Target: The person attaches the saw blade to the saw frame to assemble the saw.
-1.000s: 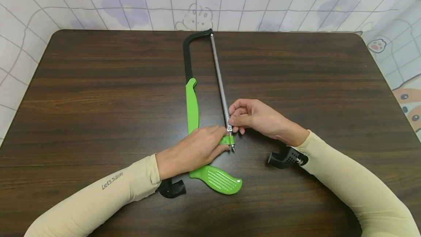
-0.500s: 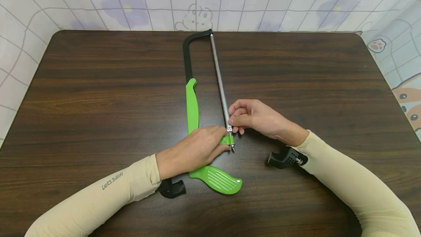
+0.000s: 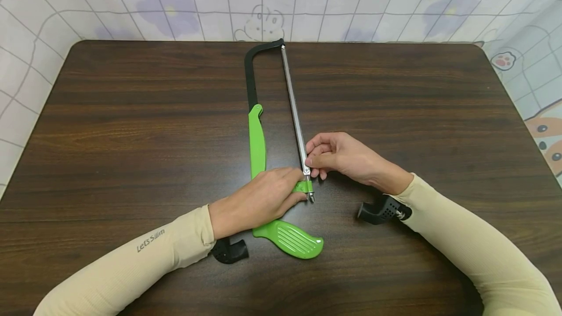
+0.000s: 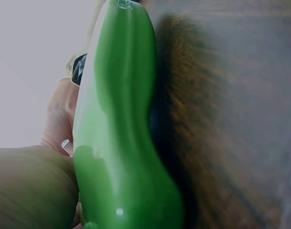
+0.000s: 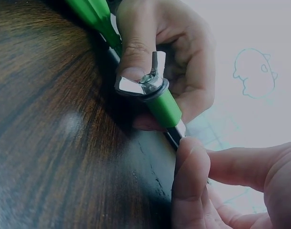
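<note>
A hacksaw (image 3: 257,140) with a bright green handle and black front frame lies on the table, its far end near the back edge. Its silver blade strip (image 3: 293,96) runs along the right side. My left hand (image 3: 263,196) grips the green frame at the near end, thumb beside the metal wing nut (image 5: 147,86). Thumb and fingers of my right hand (image 3: 349,160) pinch the near end of the strip, just above the green sleeve (image 5: 165,109). The green handle (image 4: 121,124) fills the left wrist view, where most of my left hand is hidden.
The dark wood-grain table (image 3: 153,111) extends around the saw on all sides. Behind it hangs a white checked cloth (image 3: 333,4) with printed figures. Black wrist mounts (image 3: 379,210) stick out below both cream sleeves, close to the tabletop.
</note>
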Demonstrator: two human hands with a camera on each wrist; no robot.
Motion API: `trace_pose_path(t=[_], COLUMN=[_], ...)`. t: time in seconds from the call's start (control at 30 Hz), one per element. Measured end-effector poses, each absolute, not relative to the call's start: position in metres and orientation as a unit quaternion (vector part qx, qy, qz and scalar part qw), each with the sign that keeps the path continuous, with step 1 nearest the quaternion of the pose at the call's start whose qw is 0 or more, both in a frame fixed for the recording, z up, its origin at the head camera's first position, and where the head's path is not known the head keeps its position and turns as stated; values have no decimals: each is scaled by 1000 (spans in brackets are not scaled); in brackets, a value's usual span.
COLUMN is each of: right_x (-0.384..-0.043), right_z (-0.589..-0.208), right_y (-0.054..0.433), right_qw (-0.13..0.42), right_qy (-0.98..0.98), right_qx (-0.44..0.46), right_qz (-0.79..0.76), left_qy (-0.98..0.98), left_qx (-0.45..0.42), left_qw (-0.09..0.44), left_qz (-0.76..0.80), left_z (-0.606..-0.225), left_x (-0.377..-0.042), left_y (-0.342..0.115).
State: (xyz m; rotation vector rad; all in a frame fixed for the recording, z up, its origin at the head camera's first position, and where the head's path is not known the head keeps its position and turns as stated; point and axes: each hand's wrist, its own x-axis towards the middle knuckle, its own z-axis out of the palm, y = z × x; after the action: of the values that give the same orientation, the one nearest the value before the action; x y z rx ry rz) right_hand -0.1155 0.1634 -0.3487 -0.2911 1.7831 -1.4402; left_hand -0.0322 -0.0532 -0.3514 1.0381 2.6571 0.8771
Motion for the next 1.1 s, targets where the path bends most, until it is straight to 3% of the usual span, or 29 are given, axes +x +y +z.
trace_pose_path(t=[1.1], right_x=[-111], right_z=[-341], right_y=[166], right_qw=[397], right_qy=[740], right_qx=[-112], right_qz=[-532], left_qy=[891], left_qx=[343], left_qw=[86], left_qz=[285], left_z=[-352], left_x=[-34], left_y=[-54])
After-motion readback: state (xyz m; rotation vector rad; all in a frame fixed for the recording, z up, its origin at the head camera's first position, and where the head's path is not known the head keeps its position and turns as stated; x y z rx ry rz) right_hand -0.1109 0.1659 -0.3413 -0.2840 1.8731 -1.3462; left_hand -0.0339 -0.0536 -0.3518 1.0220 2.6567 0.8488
